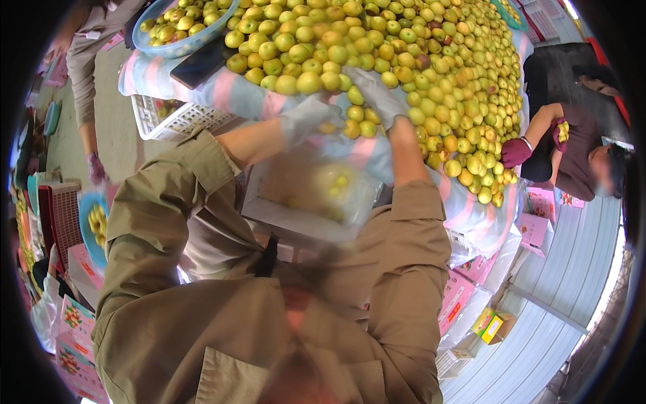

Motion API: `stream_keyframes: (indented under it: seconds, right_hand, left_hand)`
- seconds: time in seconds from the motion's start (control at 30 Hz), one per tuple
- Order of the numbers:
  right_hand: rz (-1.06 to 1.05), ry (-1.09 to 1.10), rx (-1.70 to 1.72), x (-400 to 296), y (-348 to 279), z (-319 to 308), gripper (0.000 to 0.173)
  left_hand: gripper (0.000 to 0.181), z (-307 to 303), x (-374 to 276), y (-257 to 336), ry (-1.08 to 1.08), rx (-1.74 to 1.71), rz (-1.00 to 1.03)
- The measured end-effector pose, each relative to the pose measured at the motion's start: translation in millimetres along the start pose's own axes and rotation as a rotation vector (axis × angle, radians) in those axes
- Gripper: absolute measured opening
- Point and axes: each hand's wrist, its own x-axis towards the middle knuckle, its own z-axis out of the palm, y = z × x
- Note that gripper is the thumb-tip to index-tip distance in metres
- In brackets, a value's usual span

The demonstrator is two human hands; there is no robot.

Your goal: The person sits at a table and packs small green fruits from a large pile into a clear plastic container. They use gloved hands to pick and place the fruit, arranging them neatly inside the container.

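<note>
Yellow-green fruits that look like jujubes [308, 53] lie in a broad heap on a table before me. My left hand [307, 120], in a pale grey glove, is at the near edge of the heap. A blurred fruit shows by its fingertips; whether it is held I cannot tell. My right hand [377, 96], gloved alike, stretches its fingers flat into the heap, palm side turned left. Several loose fruits [360, 121] lie between the two hands. Below them, at my lap, stands an open white box [298, 222] with a clear plastic liner and a few fruits, partly blurred.
A striped cloth [224, 93] covers the table, with a smartphone [199, 65] and a blue basin [144, 48] of fruit at the left. Beneath stands a white plastic crate [184, 121]. At right, a co-worker's maroon-gloved hand [516, 152] touches the heap. Pink cartons [456, 303] stand below.
</note>
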Motion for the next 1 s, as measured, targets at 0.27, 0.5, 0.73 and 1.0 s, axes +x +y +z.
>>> stream_keyframes:
  seconds: [0.27, 0.5, 0.73, 1.0]
  right_hand:
    - [-0.079, 0.030, 0.053, 15.9, 18.6, 10.7, 0.065]
    - [-0.198, 0.254, -0.323, 22.8, 41.4, 18.5, 0.063]
    - [-0.394, 0.324, -0.518, 17.6, 63.1, 15.4, 0.057]
    - [-0.456, 0.246, -0.456, 30.9, 66.9, 20.1, 0.053]
  left_hand:
    - [0.068, -82.8, 64.2, 0.2, -0.571, 0.700, 0.431]
    - [0.047, -60.6, 45.3, 45.7, -0.731, 0.472, -0.056]
    - [0.041, -44.2, 42.9, 42.4, -0.574, 0.597, -0.075]
    - [0.030, -64.5, 51.1, 17.7, -0.641, 0.852, 0.334]
